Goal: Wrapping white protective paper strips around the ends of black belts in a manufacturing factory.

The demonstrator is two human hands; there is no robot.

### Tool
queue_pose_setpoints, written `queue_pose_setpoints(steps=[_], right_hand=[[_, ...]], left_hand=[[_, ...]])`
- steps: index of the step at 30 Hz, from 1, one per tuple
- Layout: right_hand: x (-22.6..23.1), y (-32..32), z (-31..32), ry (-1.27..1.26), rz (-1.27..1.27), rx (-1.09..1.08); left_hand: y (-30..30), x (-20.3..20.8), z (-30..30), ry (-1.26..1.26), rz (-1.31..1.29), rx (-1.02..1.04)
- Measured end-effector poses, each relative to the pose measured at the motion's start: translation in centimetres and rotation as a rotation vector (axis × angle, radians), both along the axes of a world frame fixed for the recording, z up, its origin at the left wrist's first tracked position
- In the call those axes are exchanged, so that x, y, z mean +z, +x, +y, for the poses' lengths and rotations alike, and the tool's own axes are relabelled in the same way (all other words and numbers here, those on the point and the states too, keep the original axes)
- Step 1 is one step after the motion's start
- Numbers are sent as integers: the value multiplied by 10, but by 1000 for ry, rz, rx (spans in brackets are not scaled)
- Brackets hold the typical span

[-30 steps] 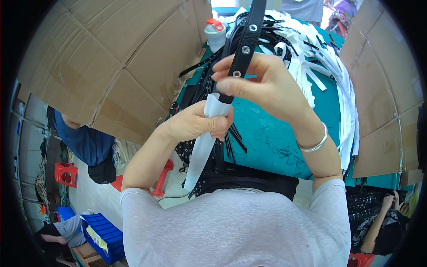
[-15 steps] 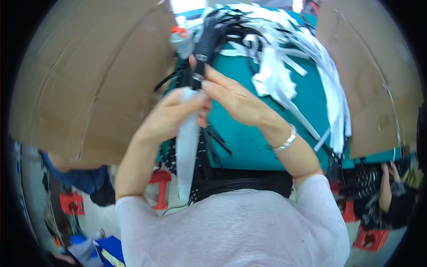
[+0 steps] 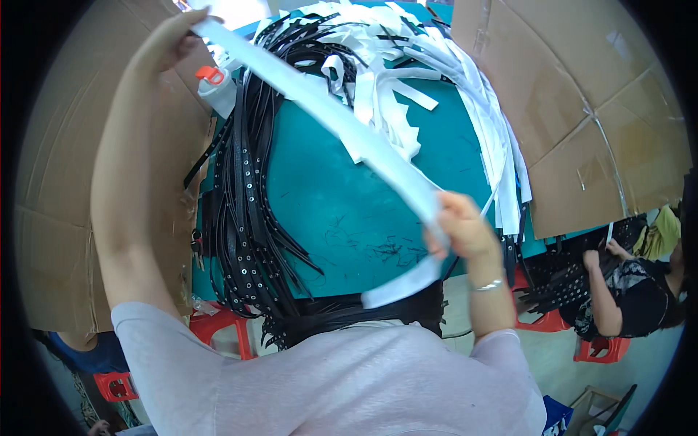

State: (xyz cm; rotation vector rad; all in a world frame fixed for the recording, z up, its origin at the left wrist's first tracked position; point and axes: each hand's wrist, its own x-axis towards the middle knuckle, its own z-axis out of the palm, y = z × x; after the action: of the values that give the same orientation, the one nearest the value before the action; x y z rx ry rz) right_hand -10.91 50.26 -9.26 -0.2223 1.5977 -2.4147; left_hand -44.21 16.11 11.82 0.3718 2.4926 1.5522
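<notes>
A long white strip (image 3: 331, 116) stretches diagonally over the table, from far left to near right. At its far end, my left hand (image 3: 177, 42) is raised with the fingers closed on it. My right hand (image 3: 465, 227) grips it farther down, and a loose tail curls below toward my waist. Under and left of the strip lies a thick bundle of black eyelet straps (image 3: 243, 182), which hang over the near table edge. Beyond the strip is a heap of white strips (image 3: 389, 109) mixed with thin black straps.
Tall cardboard panels stand at the left (image 3: 58, 182) and right (image 3: 552, 94) of the green table (image 3: 327, 189). A white bottle with a red cap (image 3: 217, 91) is by the left panel. More white strips (image 3: 491, 138) drape along the right. A co-worker (image 3: 618, 291) sits at right, near red stools (image 3: 603, 349).
My hands were together at a black strap with the white strip hanging down. Now they are far apart, the left up and away, the right toward me, with the strip stretched between them.
</notes>
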Motion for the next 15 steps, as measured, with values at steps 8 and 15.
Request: queue_pose_setpoints(steps=[8,15], right_hand=[[28,-77,184,918,115,-943],[-22,-132,34,1216,157,-431]], left_hand=[[-6,-64,217,736,-206,-742],[12,-287,208,-478,240,52]])
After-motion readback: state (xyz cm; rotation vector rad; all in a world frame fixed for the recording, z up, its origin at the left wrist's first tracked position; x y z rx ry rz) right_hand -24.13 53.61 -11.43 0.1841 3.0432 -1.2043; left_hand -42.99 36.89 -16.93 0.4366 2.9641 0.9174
